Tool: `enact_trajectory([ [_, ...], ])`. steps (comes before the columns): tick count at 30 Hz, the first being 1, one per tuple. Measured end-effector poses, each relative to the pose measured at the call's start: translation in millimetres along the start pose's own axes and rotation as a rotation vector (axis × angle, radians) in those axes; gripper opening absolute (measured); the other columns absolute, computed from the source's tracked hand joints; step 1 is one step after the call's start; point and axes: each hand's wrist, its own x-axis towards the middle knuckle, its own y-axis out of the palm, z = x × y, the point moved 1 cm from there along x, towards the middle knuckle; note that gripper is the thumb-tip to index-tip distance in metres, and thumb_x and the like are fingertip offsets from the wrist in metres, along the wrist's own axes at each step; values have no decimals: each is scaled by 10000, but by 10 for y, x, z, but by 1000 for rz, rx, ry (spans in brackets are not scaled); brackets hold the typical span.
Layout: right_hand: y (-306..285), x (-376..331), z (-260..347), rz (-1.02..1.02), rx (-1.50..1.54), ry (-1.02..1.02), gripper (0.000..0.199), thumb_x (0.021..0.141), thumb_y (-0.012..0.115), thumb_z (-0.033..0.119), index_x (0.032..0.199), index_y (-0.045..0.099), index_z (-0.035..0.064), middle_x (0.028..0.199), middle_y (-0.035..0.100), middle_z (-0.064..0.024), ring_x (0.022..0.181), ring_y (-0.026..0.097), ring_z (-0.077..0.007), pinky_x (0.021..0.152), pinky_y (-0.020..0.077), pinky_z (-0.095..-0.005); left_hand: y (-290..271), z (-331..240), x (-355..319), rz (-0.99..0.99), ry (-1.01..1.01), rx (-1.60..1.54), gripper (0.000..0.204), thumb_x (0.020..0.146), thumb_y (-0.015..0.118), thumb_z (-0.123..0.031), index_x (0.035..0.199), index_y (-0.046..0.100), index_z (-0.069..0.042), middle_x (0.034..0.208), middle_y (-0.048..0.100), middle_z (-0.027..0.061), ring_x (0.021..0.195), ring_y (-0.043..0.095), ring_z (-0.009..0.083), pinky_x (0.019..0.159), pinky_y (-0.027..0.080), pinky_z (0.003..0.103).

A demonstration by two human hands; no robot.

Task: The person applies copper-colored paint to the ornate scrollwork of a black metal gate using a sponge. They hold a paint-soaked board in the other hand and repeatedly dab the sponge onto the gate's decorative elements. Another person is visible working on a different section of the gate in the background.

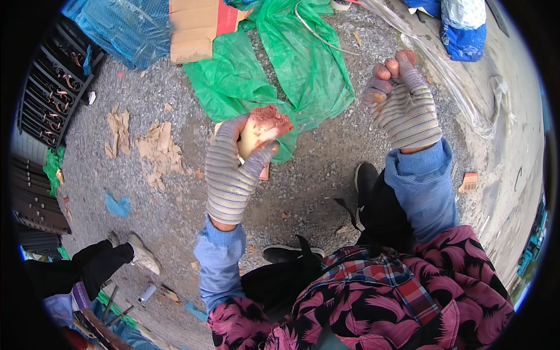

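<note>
My left hand [232,169], in a striped grey knit glove, is closed around a cream-coloured lump with a crumbly reddish-brown top [265,129]. Its exact kind I cannot make out. Thumb and fingers press on its sides, and it is held up above the ground. Off to the right, my right hand [404,100] is raised in a matching glove with its fingers curled in. Reddish-brown stains show on its fingertips. Whatever those fingers may hold is hidden. The two hands are well apart.
Green plastic sheeting [303,64] lies on the gravel ahead, beside a cardboard box [195,32] and blue bubble wrap [125,35]. Black metal railings [55,81] stand at left. Another person's shoe [144,254] is at lower left. Clear plastic film [461,96] trails at right.
</note>
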Motion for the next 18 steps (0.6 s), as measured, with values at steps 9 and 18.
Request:
enact_trajectory([
  [9, 28, 26, 147, 71, 118, 95, 193, 840, 474, 123, 948, 525, -29, 793, 561, -111, 677, 525, -172, 564, 427, -278, 76, -34, 48, -35, 121, 158, 413, 624, 695, -121, 982, 518, -15, 909, 543, 117, 821, 531, 256, 735, 421, 336],
  [18, -85, 34, 191, -48, -280, -59, 184, 809, 537, 117, 957, 522, 10, 887, 561, -100, 745, 536, -148, 644, 434, -219, 107, -121, 40, -10, 131, 146, 364, 644, 695, -175, 923, 540, 1, 835, 547, 115, 759, 530, 239, 682, 423, 323],
])
